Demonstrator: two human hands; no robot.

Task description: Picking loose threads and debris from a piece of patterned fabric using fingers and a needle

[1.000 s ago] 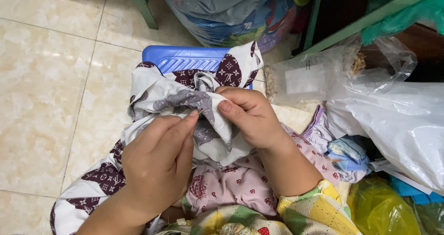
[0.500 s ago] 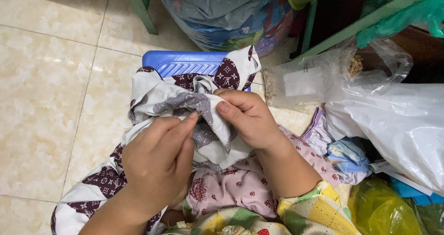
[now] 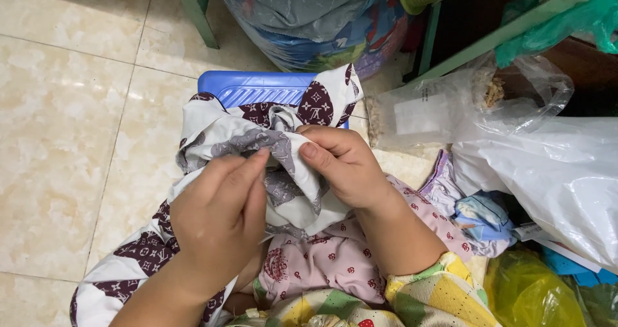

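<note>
Overhead, two hands pinched one bunched cloth above a blue stool.

Leftmost lay pale floor tiles (image 3: 58, 140), then the left hand (image 3: 219, 227), fingers drawn together, its fingertips (image 3: 257, 156) nipping a fold of the white-and-maroon patterned cloth (image 3: 212, 130); what, if anything, sat between the tips I could not tell. The cloth draped from the lap up over one blue plastic stool (image 3: 248, 89), likely to keep it off the floor and taut for close work. The right hand (image 3: 344, 166) was curled shut on the gathered fabric, thumb pressing it, seemingly steadying the spot. Further right: one clear plastic bag (image 3: 444, 108), one white plastic bag (image 3: 560, 172), one yellow bag (image 3: 531, 295). Hands counted: two.
</note>
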